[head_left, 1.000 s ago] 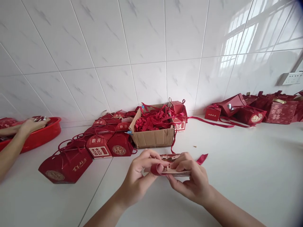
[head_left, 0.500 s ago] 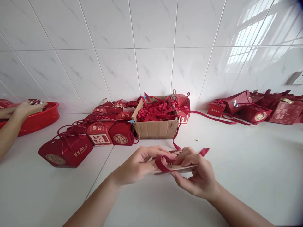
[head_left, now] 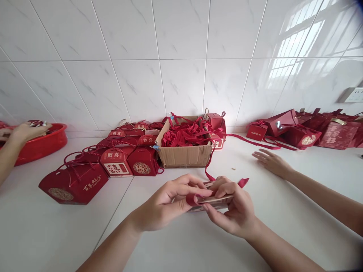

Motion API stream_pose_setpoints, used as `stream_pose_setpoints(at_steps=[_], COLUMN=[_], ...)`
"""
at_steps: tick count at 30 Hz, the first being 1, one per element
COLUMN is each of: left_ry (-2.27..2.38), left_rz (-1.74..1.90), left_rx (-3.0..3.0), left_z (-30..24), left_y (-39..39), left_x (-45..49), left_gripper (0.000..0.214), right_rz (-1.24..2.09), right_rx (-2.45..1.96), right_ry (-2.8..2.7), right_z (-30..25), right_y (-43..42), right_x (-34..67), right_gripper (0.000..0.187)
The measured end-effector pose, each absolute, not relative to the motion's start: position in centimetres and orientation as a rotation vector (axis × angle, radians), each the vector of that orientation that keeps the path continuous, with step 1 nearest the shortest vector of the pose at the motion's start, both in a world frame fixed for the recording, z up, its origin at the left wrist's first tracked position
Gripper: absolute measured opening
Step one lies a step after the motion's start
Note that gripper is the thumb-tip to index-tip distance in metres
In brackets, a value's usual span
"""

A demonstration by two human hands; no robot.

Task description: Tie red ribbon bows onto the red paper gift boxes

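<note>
Between my hands, low in the middle of the view, is a flattish box or card piece (head_left: 219,200) with pale edges, mostly covered by fingers. A red ribbon (head_left: 191,200) curls in a loop at its left side, and a ribbon end pokes out beyond the right knuckles. My left hand (head_left: 167,206) is closed, pinching the ribbon loop between thumb and fingers. Closed around the right part of the box piece is my right hand (head_left: 236,209), thumb below and fingers on top. Just behind, a cardboard carton (head_left: 184,156) is heaped with red ribbons (head_left: 185,132).
Red gift boxes (head_left: 117,162) with cord handles stand left of the carton. More red boxes (head_left: 302,136) lie at the right wall. A person's hand (head_left: 272,163) reaches in from the right; another person's hand (head_left: 28,132) is over a red basin (head_left: 42,151).
Another person's hand has come in over the table from the right. My fingers have drawn the ribbon loop smaller, and the box piece is tilted more edge-on.
</note>
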State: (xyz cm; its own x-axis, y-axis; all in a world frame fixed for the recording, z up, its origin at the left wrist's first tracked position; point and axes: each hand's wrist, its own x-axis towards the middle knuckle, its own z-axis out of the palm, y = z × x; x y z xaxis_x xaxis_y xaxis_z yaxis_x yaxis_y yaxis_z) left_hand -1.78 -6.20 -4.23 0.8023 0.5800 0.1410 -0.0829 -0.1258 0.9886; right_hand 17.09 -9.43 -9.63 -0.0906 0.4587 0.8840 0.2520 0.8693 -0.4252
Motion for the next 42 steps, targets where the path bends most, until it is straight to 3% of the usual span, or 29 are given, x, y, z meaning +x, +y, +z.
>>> stream_pose_setpoints(at_steps=[5,9,17,42], left_ry=[0.473,0.434,0.43,0.459], left_rz=[0.648,0.689,0.909,1.061], left_rx=[1.686,1.829,1.826,1.805], left_z=[-4.2,-4.3,-6.4,-7.6], left_y=[-6.4,-6.2,-5.3,-4.0], left_x=[-1.8,-1.6,-0.6,-0.6], left_gripper=[0.034,0.017,0.007,0.018], right_rz=[0.163,0.161,0.064,-0.006], right_rx=[-0.583,-0.6,-0.577,-0.593], right_ry=[-1.651,-1.626,-1.618,-1.705], right_z=[-9.6,-9.7,-9.9,-10.2], right_y=[-9.5,-9.6,-9.4,-8.5], right_x=[17.1,17.1,17.0,17.3], right_gripper=[0.029,0.029,0.032,0.033])
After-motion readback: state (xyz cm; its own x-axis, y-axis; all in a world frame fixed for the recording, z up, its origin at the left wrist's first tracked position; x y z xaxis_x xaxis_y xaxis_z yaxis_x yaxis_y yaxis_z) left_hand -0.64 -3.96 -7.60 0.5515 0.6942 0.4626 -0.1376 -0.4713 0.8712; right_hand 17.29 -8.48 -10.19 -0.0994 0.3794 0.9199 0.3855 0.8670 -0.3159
